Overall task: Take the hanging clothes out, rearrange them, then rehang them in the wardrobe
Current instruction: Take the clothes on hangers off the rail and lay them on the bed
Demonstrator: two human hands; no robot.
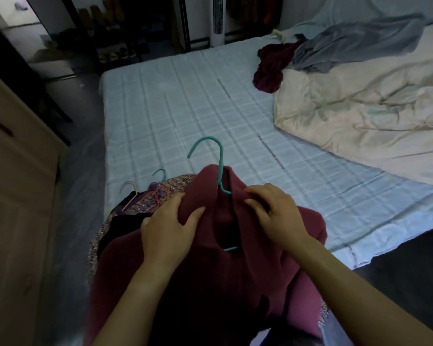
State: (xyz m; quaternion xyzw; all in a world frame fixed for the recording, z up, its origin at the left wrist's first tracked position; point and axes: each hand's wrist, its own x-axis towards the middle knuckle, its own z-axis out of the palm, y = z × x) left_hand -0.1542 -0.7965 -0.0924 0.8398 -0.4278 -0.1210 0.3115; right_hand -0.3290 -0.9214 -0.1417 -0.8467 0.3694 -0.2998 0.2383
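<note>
A maroon garment lies on the near corner of the bed, on a teal hanger whose hook sticks up out of the neck. My left hand grips the fabric at the left of the neck. My right hand pinches the fabric at the right of the neck. Under the maroon garment lie a sequined garment with a second teal hook and a dark garment on a pale hanger.
The bed's checked sheet stretches ahead. A cream duvet lies rumpled at the right, with a dark red garment and a grey garment beyond it. A wooden cabinet stands at the left. A white tower fan stands at the back.
</note>
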